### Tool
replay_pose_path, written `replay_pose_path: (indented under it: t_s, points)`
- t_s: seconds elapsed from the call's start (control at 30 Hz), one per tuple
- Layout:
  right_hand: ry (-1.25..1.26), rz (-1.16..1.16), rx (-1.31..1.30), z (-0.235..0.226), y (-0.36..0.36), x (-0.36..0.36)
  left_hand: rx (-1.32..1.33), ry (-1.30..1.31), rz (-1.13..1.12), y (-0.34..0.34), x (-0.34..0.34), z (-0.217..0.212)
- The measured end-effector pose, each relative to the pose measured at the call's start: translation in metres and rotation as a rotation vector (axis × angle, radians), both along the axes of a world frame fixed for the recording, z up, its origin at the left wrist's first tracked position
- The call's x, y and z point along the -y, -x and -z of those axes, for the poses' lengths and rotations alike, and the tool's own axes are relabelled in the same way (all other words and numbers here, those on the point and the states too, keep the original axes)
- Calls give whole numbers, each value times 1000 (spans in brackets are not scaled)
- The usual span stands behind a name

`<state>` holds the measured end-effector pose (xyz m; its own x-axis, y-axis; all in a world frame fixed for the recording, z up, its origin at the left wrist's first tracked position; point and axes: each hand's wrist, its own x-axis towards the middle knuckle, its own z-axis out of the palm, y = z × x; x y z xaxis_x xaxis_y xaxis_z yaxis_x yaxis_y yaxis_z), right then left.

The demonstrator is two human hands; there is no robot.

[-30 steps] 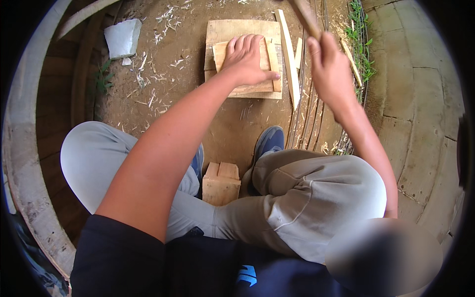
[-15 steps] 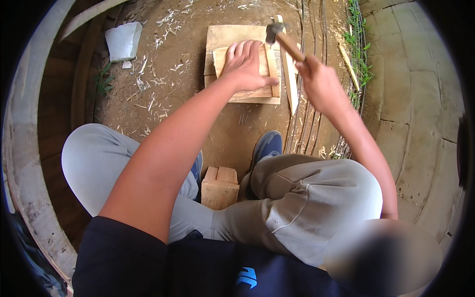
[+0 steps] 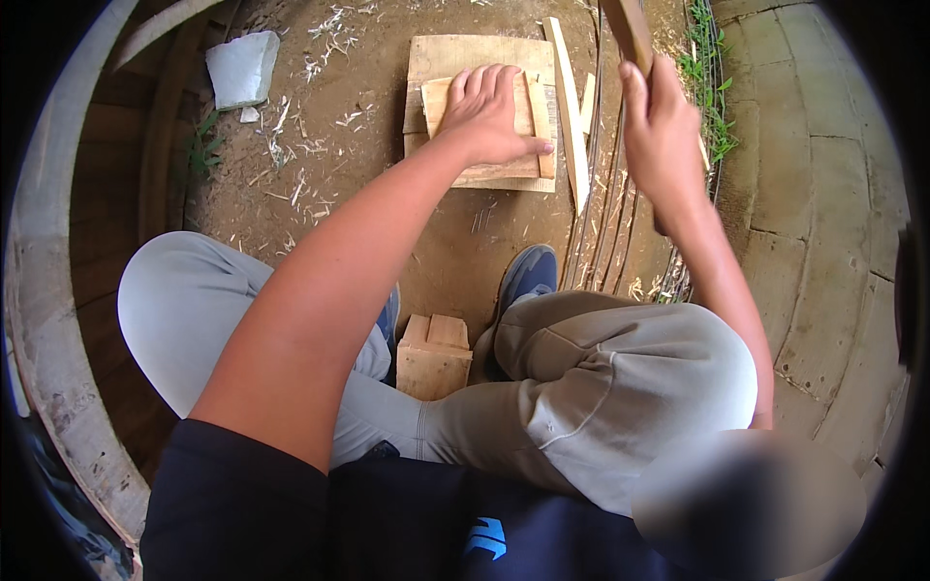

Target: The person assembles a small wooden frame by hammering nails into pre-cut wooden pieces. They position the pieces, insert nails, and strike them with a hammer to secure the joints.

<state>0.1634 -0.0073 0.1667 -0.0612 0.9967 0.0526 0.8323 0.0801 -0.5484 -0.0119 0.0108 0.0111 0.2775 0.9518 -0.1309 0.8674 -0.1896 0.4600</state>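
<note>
My left hand (image 3: 487, 126) lies spread on a small wooden board (image 3: 438, 97) and presses it down. Its thumb reaches over a narrow wooden strip (image 3: 539, 121) along that board's right side. Beneath both is a wider wooden board (image 3: 475, 50), set on the dirt ground. Up and to the right, my right hand (image 3: 666, 145) grips a hammer (image 3: 628, 29) by its wooden handle, apart from the wood. The hammer's head lies beyond the upper edge of the picture.
Long pale wooden strips (image 3: 570, 126) and thin dark rods (image 3: 608, 213) lie right of the boards. A wooden block (image 3: 433, 373) stands between my feet. A whitish stone slab (image 3: 241, 70) rests at far left among wood shavings. Paving (image 3: 804, 194) borders the right side.
My right hand has lifted the hammer away from the strip, up and to the right, and its head has left the picture. My left hand stays on the board.
</note>
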Motion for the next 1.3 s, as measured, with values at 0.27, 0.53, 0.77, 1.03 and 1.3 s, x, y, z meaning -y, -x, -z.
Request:
replay_pose_path:
  t_s: [0.27,0.53,0.77,1.03,1.3]
  points:
    - [218,-40,103,-17,9,-1,5,-46,-19,8,-1,14]
    - [330,-215,262,32,-25,1,-28,44,2,-4,-5,-3]
    - [152,-49,76,31,-18,-1,-22,54,13,-7,-5,-8]
    - [42,-4,45,3,-16,-9,-19,-34,-11,-1,-3,10]
    - [161,-64,100,11,-11,-7,2,-11,-17,3,0,14]
